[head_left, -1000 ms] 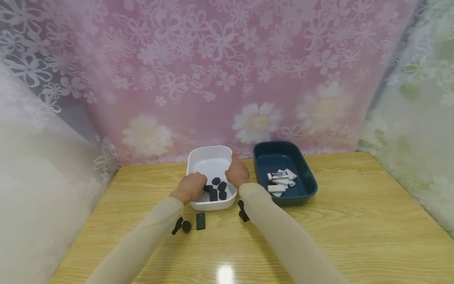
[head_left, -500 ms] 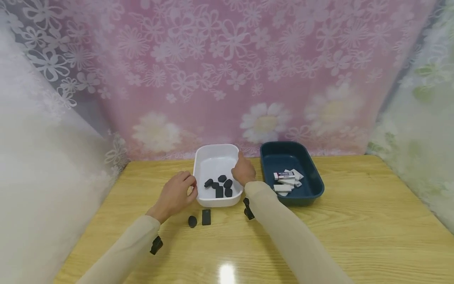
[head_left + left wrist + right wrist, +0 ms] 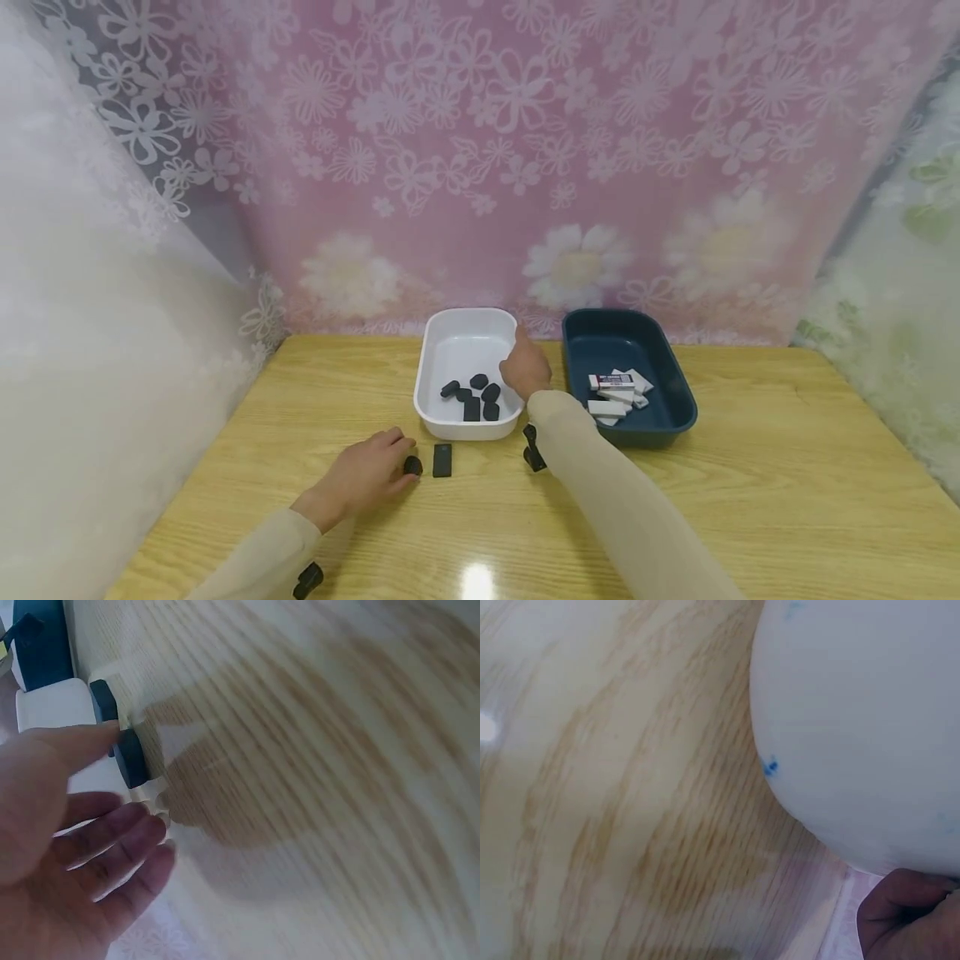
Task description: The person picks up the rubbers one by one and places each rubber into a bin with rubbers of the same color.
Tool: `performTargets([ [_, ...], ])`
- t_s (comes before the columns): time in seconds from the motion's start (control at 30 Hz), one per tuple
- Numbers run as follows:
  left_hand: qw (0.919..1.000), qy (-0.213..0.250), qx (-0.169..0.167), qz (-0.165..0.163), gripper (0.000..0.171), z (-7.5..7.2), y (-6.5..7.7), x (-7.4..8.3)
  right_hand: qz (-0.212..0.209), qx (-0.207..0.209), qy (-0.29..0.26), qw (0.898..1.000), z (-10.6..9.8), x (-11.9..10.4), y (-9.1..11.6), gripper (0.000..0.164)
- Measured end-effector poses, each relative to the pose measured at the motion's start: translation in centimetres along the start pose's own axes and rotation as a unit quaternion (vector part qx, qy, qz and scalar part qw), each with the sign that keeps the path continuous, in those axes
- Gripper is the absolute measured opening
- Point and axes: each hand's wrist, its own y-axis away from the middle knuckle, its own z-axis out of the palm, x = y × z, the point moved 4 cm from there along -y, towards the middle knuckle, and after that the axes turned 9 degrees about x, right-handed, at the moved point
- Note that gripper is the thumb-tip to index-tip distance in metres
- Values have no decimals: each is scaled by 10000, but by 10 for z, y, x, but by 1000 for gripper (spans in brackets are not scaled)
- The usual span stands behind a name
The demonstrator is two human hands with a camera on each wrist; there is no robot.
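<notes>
My left hand is low over the table, thumb and fingers spread around a small black rounded piece. In the left wrist view the thumb overlaps this dark piece, and the fingers are loosely bent. Just right of it lies a flat black rectangular block. My right hand grips the right rim of a white plastic tub, its fingers partly hidden by the tub wall. Several black pieces, rounded and blocky, lie inside the tub.
A dark blue tub stands right of the white one, holding several white erasers, one in a printed sleeve. Both stand near the back of the wooden table, before a pink flowered curtain.
My left hand has left a black piece inside the white tub, come out over its left rim and moved down to the rounded piece on the table. My right hand stays on the tub's rim.
</notes>
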Motion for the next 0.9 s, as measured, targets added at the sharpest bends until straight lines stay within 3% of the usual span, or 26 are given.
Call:
performTargets([
  [0.2,9997,126,-206,82,20,8,-5,3,84,53,-61,9999,2,5,0,73],
  [0.4,9982,201,-286,497,18,5,-6,-2,121,-28,-51,9999,6,6,0,72],
  [0.53,9975,327,62,617,19,-12,-13,-14,51,-44,-91,9999,8,6,-2,71],
  [0.73,9940,125,945,539,25,-43,-42,-23,53,-33,-91,9999,5,3,-4,73],
  [0.9,9934,42,1059,444,27,-45,-72,-17,47,-126,-49,9999,5,1,-3,73],
])
